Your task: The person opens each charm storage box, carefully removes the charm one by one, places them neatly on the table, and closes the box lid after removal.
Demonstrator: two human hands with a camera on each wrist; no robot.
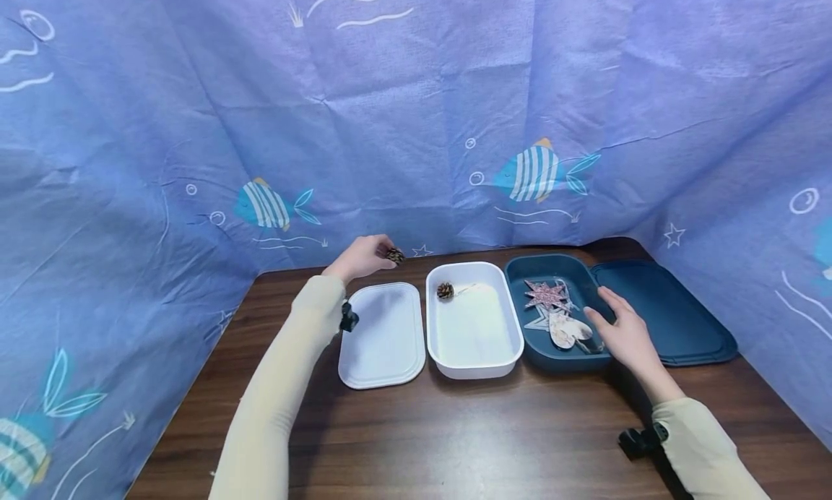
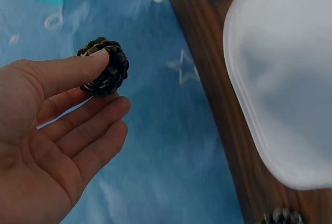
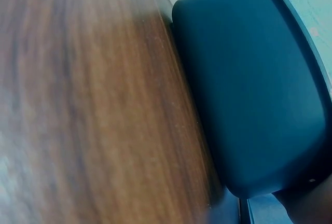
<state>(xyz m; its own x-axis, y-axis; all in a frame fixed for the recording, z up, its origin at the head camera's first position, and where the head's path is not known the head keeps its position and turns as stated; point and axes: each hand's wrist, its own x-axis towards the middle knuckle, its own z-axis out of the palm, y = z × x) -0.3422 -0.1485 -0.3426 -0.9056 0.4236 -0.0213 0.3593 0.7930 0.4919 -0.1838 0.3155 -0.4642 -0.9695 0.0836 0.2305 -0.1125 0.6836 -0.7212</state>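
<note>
My left hand (image 1: 364,256) pinches a small brown pine cone (image 2: 105,67) between thumb and fingers, above the table's back edge. Just in front of that hand lies a white lid (image 1: 381,337). A second pine cone (image 1: 445,290) sits inside the white box (image 1: 474,371), in its back left corner. My right hand (image 1: 627,337) is at the right rim of the dark blue box (image 1: 559,359), thumb and fingers spread loosely. In that box are a pink glitter star (image 1: 544,295), a silvery star (image 1: 538,321) and pale heart-shaped pieces (image 1: 564,331).
A dark blue lid (image 1: 663,308) lies right of the blue box. Another pine cone (image 2: 282,217) shows at the bottom of the left wrist view, beside the white lid. Patterned blue cloth (image 1: 416,124) hangs behind the wooden table (image 1: 403,435).
</note>
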